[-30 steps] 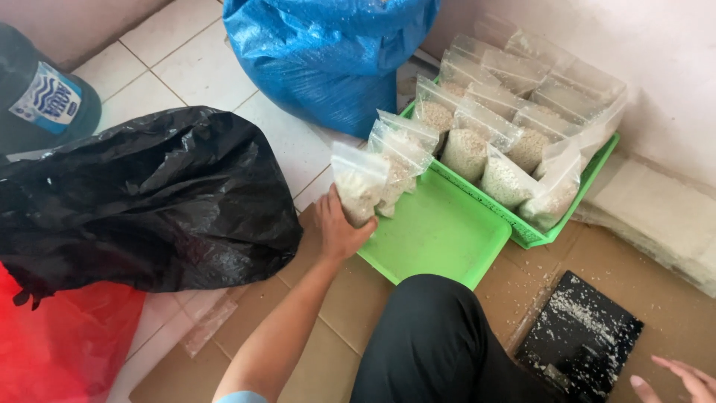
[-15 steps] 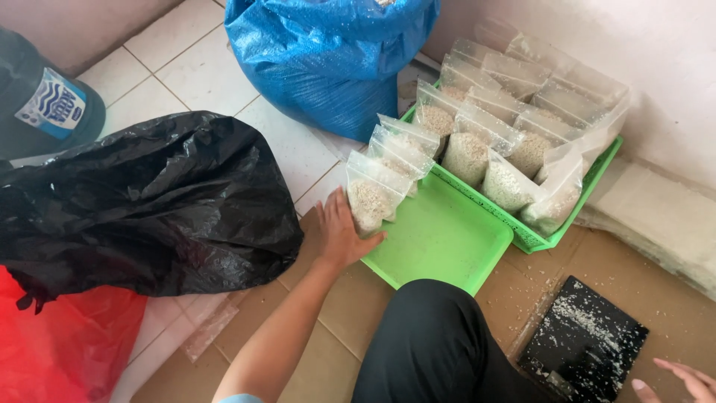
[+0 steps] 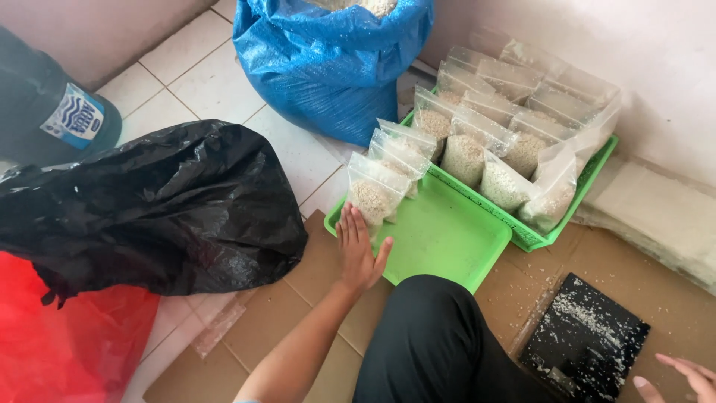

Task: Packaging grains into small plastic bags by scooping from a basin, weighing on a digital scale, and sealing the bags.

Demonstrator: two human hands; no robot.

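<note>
Beyond my left hand (image 3: 359, 254) stands the blue sack (image 3: 332, 63); nearer, the green tray (image 3: 447, 235) carries the grain bag (image 3: 375, 195) upright. My fingers are spread flat, holding nothing, just below that bag, which leans on its neighbours. My right hand (image 3: 682, 377) rests open beside the black scale (image 3: 585, 339).

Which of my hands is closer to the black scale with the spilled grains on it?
Right. Your right hand hovers just past the black scale's near right corner; your left hand is far off, open beside the front bag of grain on the green tray.
</note>
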